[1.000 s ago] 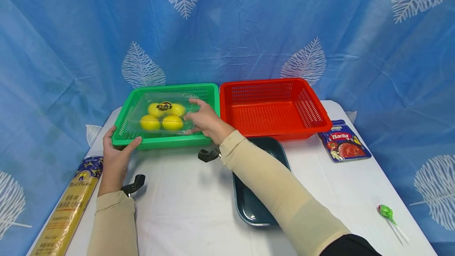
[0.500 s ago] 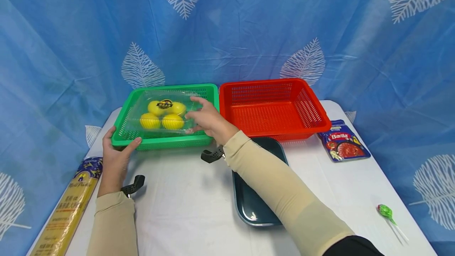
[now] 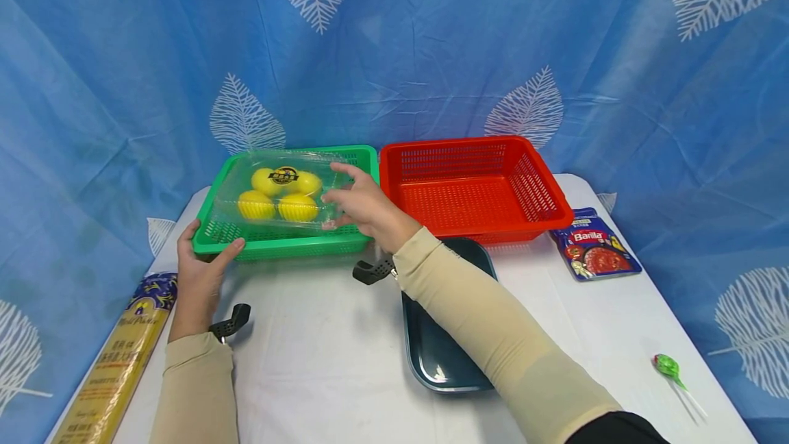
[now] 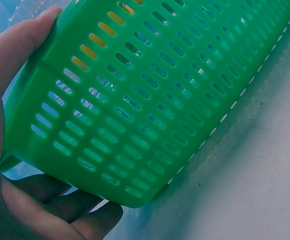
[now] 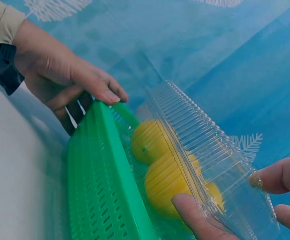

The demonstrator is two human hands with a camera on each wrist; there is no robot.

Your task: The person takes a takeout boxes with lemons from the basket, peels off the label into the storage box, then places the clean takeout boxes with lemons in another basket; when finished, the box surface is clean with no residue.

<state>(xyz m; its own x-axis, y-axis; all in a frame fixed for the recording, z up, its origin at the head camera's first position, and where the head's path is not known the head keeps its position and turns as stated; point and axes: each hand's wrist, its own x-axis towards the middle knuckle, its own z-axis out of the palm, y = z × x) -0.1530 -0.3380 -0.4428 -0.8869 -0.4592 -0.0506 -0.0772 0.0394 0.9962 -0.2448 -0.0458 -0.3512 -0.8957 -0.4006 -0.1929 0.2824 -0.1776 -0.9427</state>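
Observation:
A clear ribbed plastic box (image 3: 333,190) with a black-and-gold label shows yellow lemons (image 3: 256,205) through its walls. My right hand (image 3: 370,210) pinches its right end between thumb and fingers, and the box lies tilted over the green basket (image 3: 296,249). Close up in the right wrist view, the thumb presses the near edge of the box (image 5: 204,145) with fingers on the far side. My left hand (image 3: 200,273) grips the basket's front left corner, thumb over the rim; the left wrist view has its other fingers (image 4: 100,220) curled beneath the rim outside.
To the right of the green basket stands a red basket (image 3: 474,233). A dark tray (image 3: 431,355) lies partly under my right forearm. Also on the white table are a spaghetti pack (image 3: 117,368), a Barilla pouch (image 3: 594,245) and a green-wrapped lollipop (image 3: 668,365).
The box with the lemons has risen slightly and tilted, its left side shifting a little leftward. My right hand has moved slightly right; my left hand stays on the basket corner.

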